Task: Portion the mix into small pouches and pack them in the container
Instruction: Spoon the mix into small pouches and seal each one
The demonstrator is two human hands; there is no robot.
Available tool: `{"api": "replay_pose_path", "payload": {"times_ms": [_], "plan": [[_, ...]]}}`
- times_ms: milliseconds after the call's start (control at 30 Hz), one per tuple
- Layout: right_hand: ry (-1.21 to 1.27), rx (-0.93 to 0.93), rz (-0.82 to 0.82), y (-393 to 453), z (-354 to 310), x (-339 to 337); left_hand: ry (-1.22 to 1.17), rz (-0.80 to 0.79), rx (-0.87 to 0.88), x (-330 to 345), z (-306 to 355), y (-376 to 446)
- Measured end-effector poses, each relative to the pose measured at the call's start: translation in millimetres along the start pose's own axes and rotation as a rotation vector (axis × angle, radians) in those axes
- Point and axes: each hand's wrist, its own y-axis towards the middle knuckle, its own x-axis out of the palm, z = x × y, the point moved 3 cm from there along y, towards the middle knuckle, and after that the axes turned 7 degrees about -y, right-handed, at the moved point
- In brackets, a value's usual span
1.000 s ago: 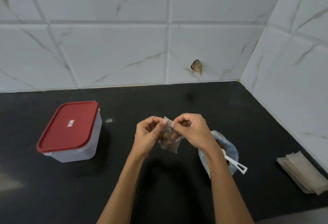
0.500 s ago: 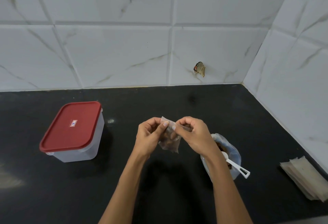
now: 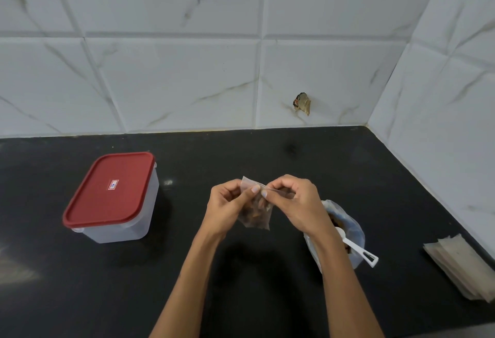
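A small clear pouch (image 3: 255, 213) with brown mix inside hangs above the black counter (image 3: 241, 284). My left hand (image 3: 227, 203) pinches its top edge at the left, and my right hand (image 3: 292, 201) pinches the same edge at the right. A clear container with a red lid (image 3: 111, 190) stands closed at the left. Under my right forearm sits an open plastic bag of mix (image 3: 345, 233), a white scoop (image 3: 359, 249) resting in it.
A stack of flat pouches (image 3: 460, 265) lies at the right edge of the counter. White marbled tile walls (image 3: 187, 69) close the back and right sides. A torn scrap (image 3: 302, 103) sticks to the back wall.
Both hands still pinch the pouch's top edge, with the right fingers shifted slightly along it. The view has tilted a little.
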Motion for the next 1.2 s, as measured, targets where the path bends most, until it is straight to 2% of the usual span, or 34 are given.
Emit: {"api": "replay_pose_path", "payload": {"times_ms": [200,467,800,1033,1200], "plan": [[0.096,0.066,-0.021,-2.2,2.2,0.2,0.006,0.006,0.031,-2.4,2.5,-3.1],[0.017,0.038,0.018,-2.8,-1.8,2.7,0.009,0.025,0.031,-6.7,2.3,-3.9],[0.020,0.094,0.006,-4.2,1.7,0.7,0.011,0.057,-0.011,-12.5,4.9,-5.8],[0.034,0.123,-0.016,-2.9,11.4,8.3,0.030,0.050,-0.110,-25.1,-1.5,-7.2],[0.068,0.181,-0.045,4.3,22.7,26.0,-0.042,0.033,-0.230,-40.5,-10.7,-6.8]]}}
